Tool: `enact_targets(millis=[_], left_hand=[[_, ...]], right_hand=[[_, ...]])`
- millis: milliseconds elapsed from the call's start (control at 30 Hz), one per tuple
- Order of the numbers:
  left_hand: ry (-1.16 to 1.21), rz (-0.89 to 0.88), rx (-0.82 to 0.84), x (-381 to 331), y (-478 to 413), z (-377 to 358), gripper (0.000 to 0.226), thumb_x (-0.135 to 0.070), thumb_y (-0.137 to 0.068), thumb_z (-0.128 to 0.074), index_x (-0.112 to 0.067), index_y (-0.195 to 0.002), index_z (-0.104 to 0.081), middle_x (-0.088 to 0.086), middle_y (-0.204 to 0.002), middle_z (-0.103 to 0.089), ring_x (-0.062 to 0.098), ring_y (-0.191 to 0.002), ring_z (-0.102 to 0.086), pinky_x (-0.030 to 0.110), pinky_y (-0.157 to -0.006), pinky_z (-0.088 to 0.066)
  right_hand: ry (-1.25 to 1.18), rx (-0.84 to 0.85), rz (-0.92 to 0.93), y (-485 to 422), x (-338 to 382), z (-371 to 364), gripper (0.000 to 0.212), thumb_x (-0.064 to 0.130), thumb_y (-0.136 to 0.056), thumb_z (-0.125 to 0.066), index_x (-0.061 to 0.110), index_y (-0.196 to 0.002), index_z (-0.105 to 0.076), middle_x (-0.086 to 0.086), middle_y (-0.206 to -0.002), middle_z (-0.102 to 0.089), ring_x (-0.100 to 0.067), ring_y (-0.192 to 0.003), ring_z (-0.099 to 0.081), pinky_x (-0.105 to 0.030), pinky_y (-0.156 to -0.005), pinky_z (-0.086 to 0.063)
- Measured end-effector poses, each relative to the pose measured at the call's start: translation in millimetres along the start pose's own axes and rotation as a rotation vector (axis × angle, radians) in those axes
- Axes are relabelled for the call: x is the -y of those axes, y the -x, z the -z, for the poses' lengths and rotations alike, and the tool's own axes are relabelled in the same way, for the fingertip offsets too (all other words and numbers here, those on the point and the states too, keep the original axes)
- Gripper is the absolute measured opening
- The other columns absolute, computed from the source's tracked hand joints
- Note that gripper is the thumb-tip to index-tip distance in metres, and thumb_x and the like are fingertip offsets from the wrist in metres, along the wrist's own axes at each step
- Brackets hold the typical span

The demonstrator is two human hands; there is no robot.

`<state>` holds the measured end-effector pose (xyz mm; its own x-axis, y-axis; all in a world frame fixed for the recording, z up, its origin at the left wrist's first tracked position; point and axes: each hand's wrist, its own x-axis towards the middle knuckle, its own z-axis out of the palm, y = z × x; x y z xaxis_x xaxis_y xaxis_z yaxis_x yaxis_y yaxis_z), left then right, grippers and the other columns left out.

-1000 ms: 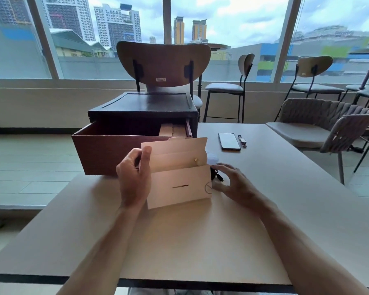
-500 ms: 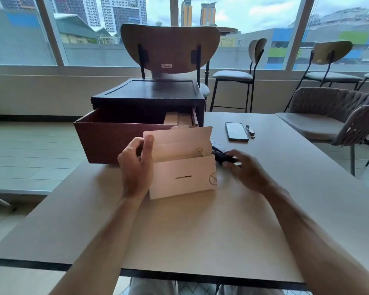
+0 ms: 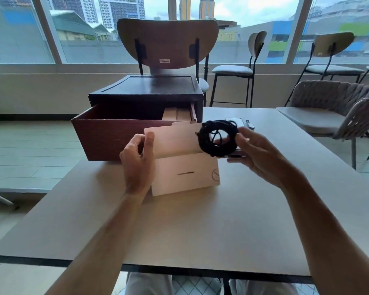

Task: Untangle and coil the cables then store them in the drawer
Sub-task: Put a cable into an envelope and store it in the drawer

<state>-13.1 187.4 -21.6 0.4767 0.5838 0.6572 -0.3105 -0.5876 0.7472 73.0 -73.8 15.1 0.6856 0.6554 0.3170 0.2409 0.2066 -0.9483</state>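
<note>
Left hand (image 3: 137, 165): forearm comes in from the near edge of the table (image 3: 200, 231), fingers curled round the left end of a white card box (image 3: 183, 173), thumb upright against the front of its open flap. Gripping it. The box stands upright on the table, flap tilted back.

Right hand (image 3: 258, 154): held up off the table, palm turned left, fingers curled under and behind a coiled black cable (image 3: 218, 138), gripping it. The coil hangs in the air over the box's right end, in front of the flap's right corner, not touching the tabletop. Cable ends too blurred to tell.

Drawer (image 3: 107, 137) is pulled open towards the person, its front just behind the box and left hand, near the table's left edge. Pale wood pieces show at its back right. The dark cabinet (image 3: 149, 86) holding it sits at the far left of the table.

A phone (image 3: 234, 121), partly hidden by the coil, lies behind it near the far edge, with a small item (image 3: 250, 124) just beside. The box is well back from the near edge; the right hand is well in from the right edge. A chair (image 3: 167, 43) stands behind the cabinet.
</note>
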Motion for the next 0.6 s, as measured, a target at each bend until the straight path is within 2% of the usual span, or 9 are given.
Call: enact_targets(millis=[100,200,300,367,467,533,600], left_hand=[[0.019,-0.02,0.014,-3,4,-3,0.036,-0.027,-0.104,-0.052,-0.015,-0.069,-0.052,-0.009,-0.058,-0.042,0.004,-0.054,-0.038,0.02,-0.051,-0.032],[0.03,-0.043,0.023,-3,3,-3,0.036,-0.027,-0.104,-0.052,-0.018,-0.069,-0.05,-0.005,-0.059,-0.042,0.006,-0.056,-0.037,0.028,-0.052,-0.033],[0.047,-0.064,0.033,-2,3,-3,0.034,-0.025,-0.105,-0.051,-0.021,-0.071,-0.051,-0.002,-0.06,-0.046,0.006,-0.057,-0.038,0.03,-0.053,-0.035],[0.061,-0.071,0.042,-1,3,-3,0.033,-0.023,-0.106,-0.05,-0.018,-0.073,-0.052,-0.003,-0.061,-0.047,0.004,-0.058,-0.039,0.027,-0.053,-0.035],[0.05,-0.092,0.04,-1,1,-3,0.035,-0.018,-0.106,-0.048,-0.021,-0.071,-0.047,-0.009,-0.062,-0.044,0.003,-0.059,-0.039,0.023,-0.055,-0.033],[0.032,-0.113,0.034,0,0,-3,0.037,-0.016,-0.106,-0.046,-0.018,-0.069,-0.044,-0.01,-0.064,-0.042,0.002,-0.061,-0.038,0.022,-0.057,-0.033],[0.025,-0.12,0.03,1,0,-5,0.037,-0.016,-0.106,-0.045,-0.013,-0.07,-0.043,-0.01,-0.065,-0.041,0.003,-0.061,-0.036,0.022,-0.057,-0.032]], right_hand=[[0.172,-0.016,0.084,-13,-3,-25,0.022,0.022,-0.099,-0.046,0.002,-0.105,-0.053,-0.011,-0.105,-0.073,-0.024,-0.091,-0.072,-0.035,-0.075,-0.058],[0.404,-0.022,0.207,-25,-1,-43,0.013,0.013,-0.104,-0.045,0.003,-0.104,-0.053,-0.002,-0.09,-0.068,-0.007,-0.081,-0.067,-0.022,-0.07,-0.053],[0.675,0.0,0.318,-35,3,-54,0.015,0.02,-0.104,-0.043,0.009,-0.104,-0.052,0.0,-0.088,-0.062,-0.006,-0.076,-0.061,-0.017,-0.064,-0.049],[0.749,0.034,0.319,-41,2,-58,0.02,0.026,-0.104,-0.041,0.01,-0.109,-0.052,0.0,-0.094,-0.064,-0.009,-0.082,-0.063,-0.021,-0.066,-0.053],[0.848,0.061,0.271,-49,-6,-61,0.033,0.036,-0.101,-0.039,0.019,-0.124,-0.055,0.001,-0.111,-0.067,-0.015,-0.098,-0.064,-0.042,-0.079,-0.055],[0.872,0.037,0.293,-50,-13,-65,0.027,0.032,-0.101,-0.045,0.021,-0.12,-0.061,0.007,-0.109,-0.068,-0.014,-0.095,-0.064,-0.043,-0.081,-0.053],[0.862,-0.059,0.338,-49,-20,-70,0.019,0.028,-0.098,-0.056,0.021,-0.111,-0.068,0.011,-0.099,-0.071,-0.009,-0.087,-0.066,-0.039,-0.078,-0.054]])
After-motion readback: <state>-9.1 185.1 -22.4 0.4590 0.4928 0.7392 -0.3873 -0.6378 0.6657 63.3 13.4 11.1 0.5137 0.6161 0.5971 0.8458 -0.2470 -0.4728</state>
